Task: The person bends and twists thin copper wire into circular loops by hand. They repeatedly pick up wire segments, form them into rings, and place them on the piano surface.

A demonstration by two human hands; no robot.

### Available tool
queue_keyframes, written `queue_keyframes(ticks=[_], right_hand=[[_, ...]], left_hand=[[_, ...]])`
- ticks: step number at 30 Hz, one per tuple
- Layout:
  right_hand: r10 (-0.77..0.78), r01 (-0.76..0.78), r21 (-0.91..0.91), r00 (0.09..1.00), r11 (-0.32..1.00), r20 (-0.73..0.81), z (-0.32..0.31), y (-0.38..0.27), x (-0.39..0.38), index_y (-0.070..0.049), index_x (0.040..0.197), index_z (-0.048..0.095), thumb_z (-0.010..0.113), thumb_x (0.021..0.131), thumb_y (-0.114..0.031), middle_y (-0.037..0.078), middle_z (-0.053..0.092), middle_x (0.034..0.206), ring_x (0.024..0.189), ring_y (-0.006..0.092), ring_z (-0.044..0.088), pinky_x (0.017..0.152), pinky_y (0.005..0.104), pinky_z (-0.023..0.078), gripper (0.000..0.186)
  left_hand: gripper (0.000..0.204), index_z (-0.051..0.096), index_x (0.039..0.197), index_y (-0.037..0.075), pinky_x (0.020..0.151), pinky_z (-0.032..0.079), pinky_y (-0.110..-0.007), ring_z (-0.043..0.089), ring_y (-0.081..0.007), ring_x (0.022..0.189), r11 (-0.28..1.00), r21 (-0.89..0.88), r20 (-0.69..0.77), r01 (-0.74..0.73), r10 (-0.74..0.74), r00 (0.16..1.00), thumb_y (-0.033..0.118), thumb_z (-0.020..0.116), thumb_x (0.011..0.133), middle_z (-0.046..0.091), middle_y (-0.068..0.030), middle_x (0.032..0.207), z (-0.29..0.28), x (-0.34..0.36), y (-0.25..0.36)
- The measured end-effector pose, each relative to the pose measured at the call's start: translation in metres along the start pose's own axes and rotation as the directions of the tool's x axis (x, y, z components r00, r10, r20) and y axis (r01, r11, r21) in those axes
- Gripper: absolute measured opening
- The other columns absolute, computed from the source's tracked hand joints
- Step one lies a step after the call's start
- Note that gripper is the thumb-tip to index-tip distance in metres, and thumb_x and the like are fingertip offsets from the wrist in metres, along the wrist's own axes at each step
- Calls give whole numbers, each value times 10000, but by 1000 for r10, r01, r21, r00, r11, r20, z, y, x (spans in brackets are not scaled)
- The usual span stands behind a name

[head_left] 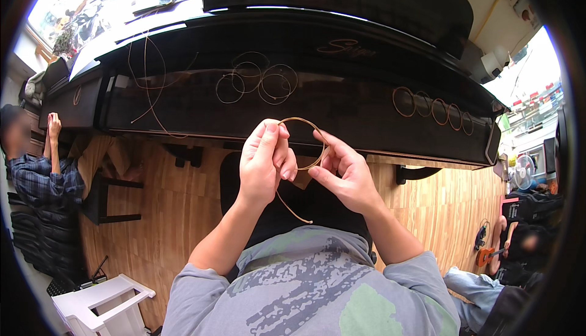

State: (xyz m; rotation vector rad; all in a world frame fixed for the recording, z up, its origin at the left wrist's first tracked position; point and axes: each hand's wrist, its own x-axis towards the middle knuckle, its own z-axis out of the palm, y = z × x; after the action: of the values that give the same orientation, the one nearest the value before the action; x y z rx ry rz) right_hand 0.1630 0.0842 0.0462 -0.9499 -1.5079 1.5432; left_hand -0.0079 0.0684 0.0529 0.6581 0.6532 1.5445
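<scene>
A copper-coloured wound guitar string (pixel 300 119) is bent into a round coil between my hands, above the front edge of the piano. My left hand (pixel 261 162) pinches the coil's left side between thumb and fingers. On the right side, the thumb and fingers of my right hand (pixel 348 174) close around the loop. One loose end of the string hangs below my left hand, with a small knob at its tip. Thin coiled strings (pixel 279 84) lie in overlapping rings on the closed black piano lid (pixel 342 113) beyond my hands.
Several coils (pixel 439 111) lie in a row on the lid's right part. A loose uncoiled string (pixel 146 87) sprawls on its left. One person in a plaid shirt (pixel 36 180) sits at the left; another at the lower right has a small orange guitar (pixel 486 256). A white stool (pixel 104 305) stands lower left.
</scene>
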Motion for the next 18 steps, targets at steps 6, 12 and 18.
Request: queue_keyframes(ticks=[6, 12, 18], right_hand=[[-148, 137, -144, 986, 980, -70, 1, 1, -1, -19, 1270, 544, 648, 869, -45, -21, 512, 832, 674, 19, 481, 592, 178, 407, 415], [-107, 107, 86, 994, 991, 0, -11, 6, 7, -8, 1108, 619, 626, 887, -48, -6, 567, 819, 667, 35, 518, 612, 188, 440, 224], [136, -220, 352, 959, 910, 247, -16, 6, 1, -13, 959, 634, 648, 879, -115, 47, 655, 799, 710, 93, 613, 657, 225, 502, 130]], left_hand=[[251, 493, 905, 89, 393, 376, -230, 377, -63, 398, 994, 9, -57, 107, -107, 993, 255, 354, 1031, 337, 42, 542, 4, -1, -9], [248, 485, 906, 97, 401, 362, -227, 362, -70, 401, 998, -36, -36, 61, -62, 997, 248, 336, 1034, 328, 40, 547, 4, -2, -11], [246, 466, 923, 110, 415, 341, -228, 353, -67, 422, 1000, -18, -79, -23, 22, 997, 249, 300, 1040, 324, 38, 573, 3, -2, -7]])
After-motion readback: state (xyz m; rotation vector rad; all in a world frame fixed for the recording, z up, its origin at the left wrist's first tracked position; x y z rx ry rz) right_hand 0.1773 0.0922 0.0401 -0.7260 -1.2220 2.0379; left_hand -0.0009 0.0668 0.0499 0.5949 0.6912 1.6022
